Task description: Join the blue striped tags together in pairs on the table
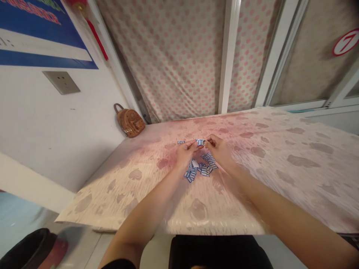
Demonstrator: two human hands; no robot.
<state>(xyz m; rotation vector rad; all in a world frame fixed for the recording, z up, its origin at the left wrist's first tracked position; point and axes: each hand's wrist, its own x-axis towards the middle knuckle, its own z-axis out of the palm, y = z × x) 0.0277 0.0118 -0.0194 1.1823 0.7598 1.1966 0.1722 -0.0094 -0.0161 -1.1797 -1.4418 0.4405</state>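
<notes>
Between my two hands is a small blue-and-white label sheet (200,142), raised a little over the table. My left hand (186,151) pinches its left side between thumb and fingers. At the right end, my right hand (216,147) is closed with its fingertips pressed together on the sheet's edge. Below the hands lies a loose heap of similar blue-and-white label pieces (205,170), some overlapping, one showing a plain white face. Another small label strip (181,142) lies flat just left of my left hand. The print on the pieces is too small to read.
A patterned cloth (134,194) covers the table. A small brown backpack-shaped bag (131,122) stands at its back left corner by the wall. Dotted curtains (174,56) hang behind. A dark bin (33,248) is on the floor at lower left.
</notes>
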